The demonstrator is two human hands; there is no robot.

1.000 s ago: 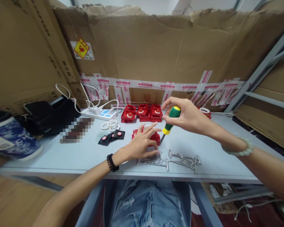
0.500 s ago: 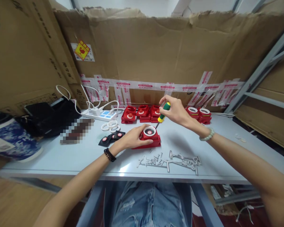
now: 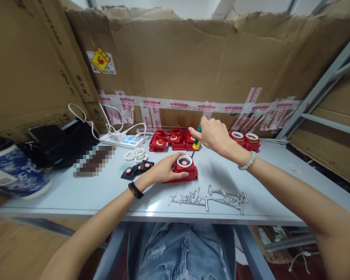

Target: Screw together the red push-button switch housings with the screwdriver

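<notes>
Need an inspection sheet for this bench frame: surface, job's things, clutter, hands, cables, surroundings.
Surface: pale grey table, parts spread across it.
Job's things: red housing with a white ring; green-yellow screwdriver, tip at its far right corner.
Clutter: pile of screws and metal pieces, loose white rings, black pads, more red housings at the back, black bag.
Hands: left hand steadies the housing; right hand grips the screwdriver.
Cables: white leads into a power strip.
Surroundings: taped cardboard sheets, metal shelving at right.
</notes>
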